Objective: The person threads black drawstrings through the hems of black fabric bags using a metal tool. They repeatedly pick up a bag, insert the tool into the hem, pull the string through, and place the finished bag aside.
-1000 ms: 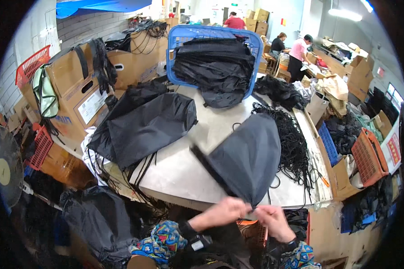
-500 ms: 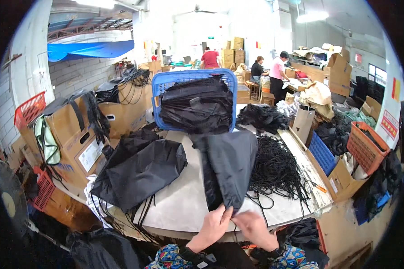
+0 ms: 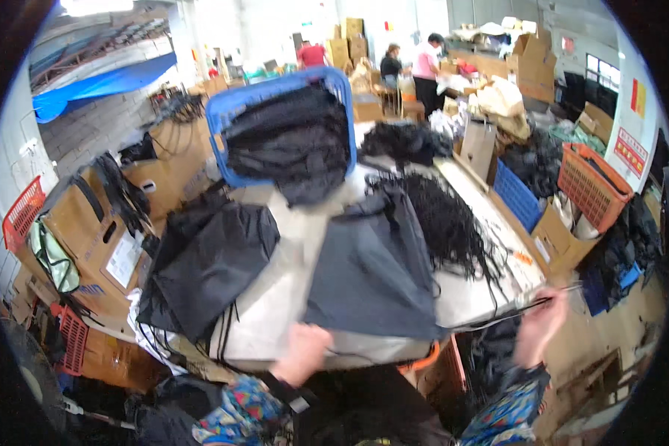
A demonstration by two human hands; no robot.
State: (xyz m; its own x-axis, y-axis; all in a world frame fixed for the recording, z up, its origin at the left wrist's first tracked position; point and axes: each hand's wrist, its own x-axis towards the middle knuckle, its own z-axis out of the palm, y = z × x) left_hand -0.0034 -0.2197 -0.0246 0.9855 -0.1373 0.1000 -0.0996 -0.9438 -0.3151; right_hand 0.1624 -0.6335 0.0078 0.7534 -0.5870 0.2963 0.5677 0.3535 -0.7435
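Observation:
A flat black fabric bag (image 3: 372, 267) lies on the table in front of me, its hem toward me. My left hand (image 3: 303, 352) is closed at the bag's near left corner, blurred by motion; what lies inside the fingers is mostly hidden. Off the table's right side, my right hand (image 3: 540, 327) is raised and pinches a black cord (image 3: 524, 305). A thin pale strand or wire runs with the cord from the bag's near right corner and shows past the fingers. Another black bag (image 3: 208, 260) with dangling cords lies to the left.
A blue basket (image 3: 214, 141) full of black fabric pieces stands tilted at the table's back. Black cords (image 3: 453, 230) are heaped on the right. Cardboard boxes (image 3: 89, 215) flank the left side; an orange crate (image 3: 591, 182) stands right. Several people (image 3: 426, 63) are farther back.
My right hand has moved from beside the left hand far out to the right, with the cord drawn out. My left hand moved left. The bag now lies spread wider; the view has shifted.

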